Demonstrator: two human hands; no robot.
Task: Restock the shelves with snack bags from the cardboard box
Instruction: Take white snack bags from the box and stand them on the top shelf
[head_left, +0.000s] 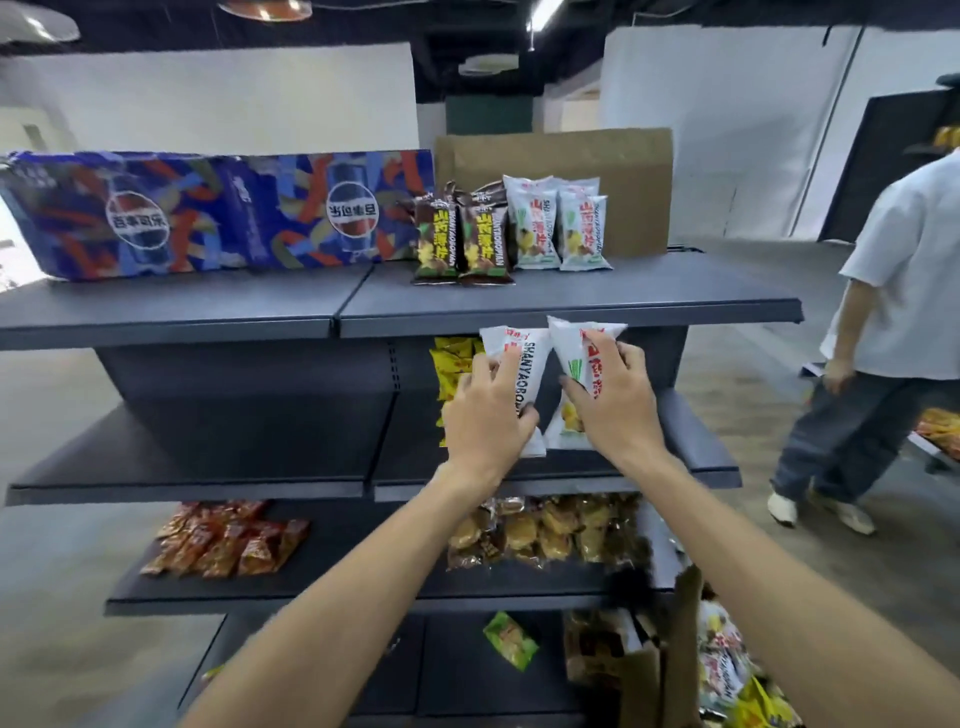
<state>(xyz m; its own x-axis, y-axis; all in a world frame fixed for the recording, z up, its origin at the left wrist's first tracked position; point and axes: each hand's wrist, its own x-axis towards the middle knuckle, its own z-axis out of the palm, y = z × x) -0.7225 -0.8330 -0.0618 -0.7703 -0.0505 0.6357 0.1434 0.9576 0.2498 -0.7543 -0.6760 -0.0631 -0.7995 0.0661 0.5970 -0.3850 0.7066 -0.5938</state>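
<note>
My left hand (485, 410) grips one white snack bag (519, 364), my right hand (613, 400) another (576, 343), both upright on the second shelf (208, 486). Yellow bags (452, 364) crowd just behind on the left; the top shelf (571, 312) overhangs closely. The cardboard box (670, 649) sits below right.

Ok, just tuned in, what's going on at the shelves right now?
A person is restocking. Each hand holds a white snack bag upright at the second shelf: the left hand grips one white bag, the right hand the other, beside yellow bags already there. The top shelf carries brown bags and white bags. The cardboard box sits open at lower right, with more snacks inside.
</note>
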